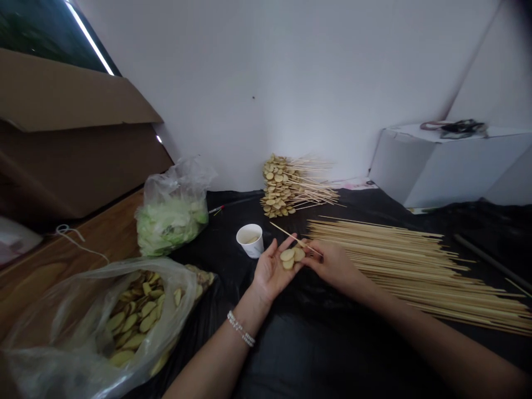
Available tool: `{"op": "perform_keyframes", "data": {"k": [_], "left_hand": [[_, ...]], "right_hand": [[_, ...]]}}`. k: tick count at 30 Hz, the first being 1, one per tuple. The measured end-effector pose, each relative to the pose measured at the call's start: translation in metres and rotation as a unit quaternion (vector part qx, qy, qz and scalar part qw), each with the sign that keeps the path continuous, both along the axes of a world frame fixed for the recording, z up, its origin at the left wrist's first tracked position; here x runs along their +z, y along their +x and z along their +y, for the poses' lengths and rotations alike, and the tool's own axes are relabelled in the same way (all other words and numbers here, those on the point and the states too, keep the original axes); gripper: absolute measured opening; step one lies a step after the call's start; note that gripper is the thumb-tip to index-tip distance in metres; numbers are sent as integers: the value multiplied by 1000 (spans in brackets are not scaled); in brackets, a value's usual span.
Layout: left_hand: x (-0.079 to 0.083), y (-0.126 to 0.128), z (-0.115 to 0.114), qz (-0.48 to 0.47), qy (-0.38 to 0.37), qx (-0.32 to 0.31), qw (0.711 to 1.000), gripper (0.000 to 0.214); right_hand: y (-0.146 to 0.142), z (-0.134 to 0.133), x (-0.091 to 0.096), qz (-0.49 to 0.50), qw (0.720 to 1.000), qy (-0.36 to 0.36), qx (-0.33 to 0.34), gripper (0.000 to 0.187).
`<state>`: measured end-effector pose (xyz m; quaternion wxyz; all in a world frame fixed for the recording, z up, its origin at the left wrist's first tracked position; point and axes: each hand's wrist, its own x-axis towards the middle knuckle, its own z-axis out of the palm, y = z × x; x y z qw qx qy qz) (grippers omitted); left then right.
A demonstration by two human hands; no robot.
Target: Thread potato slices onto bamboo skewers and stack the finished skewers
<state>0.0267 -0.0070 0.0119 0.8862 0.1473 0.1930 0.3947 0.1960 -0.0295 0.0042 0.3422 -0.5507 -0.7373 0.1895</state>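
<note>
Here we are at the middle of the black sheet (282, 354), and both hands meet right there! The left hand (266, 277) lies palm up, thumb standing apart from the fingers, a little cluster of pale yellow slices (287, 255) resting at the finger end of the palm. A beaded bracelet (241, 330) rings that wrist. And the right hand (334, 266) comes in from the right edge, thumb and fingers clamped on a thin skewer (282, 230) – it slants over the left fingers, its free end aimed at the sheet's far edge. Whether the left fingertips grip the skewer too, I cannot tell from here.

Just beyond the left thumb stands a white cup (253, 248), upright, something pale inside. Up at the far edge, against the wall (257, 72), a stack of loaded skewers (276, 185) – slices to the left, bare sticks to the right. Over by the right edge, loose skewers (407, 260) spread in a broad bed, roughly side by side.

Now the left side: an open clear bag (54, 332) full of slices sprawls at the near left corner, and behind it, near the far left corner, sits a bag of pale green leaves (170, 221).
</note>
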Motion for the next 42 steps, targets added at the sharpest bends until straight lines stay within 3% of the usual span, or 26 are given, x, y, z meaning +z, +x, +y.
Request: {"op": "perform_keyframes", "data": {"k": [5, 21, 33, 42], "left_hand": [[-1, 1, 0, 9, -10, -2, 1000, 53], [-7, 5, -2, 11, -10, -19, 1000, 52], [-5, 7, -5, 5, -41, -27, 999, 46], [-7, 10, -8, 74, -24, -12, 997, 21]], "right_hand": [[-4, 1, -6, 58, 997, -22, 42, 11], [-11, -3, -5, 182, 980, -43, 64, 9], [3, 3, 3, 216, 976, -7, -23, 13], [6, 7, 4, 283, 958, 20, -46, 15]]}}
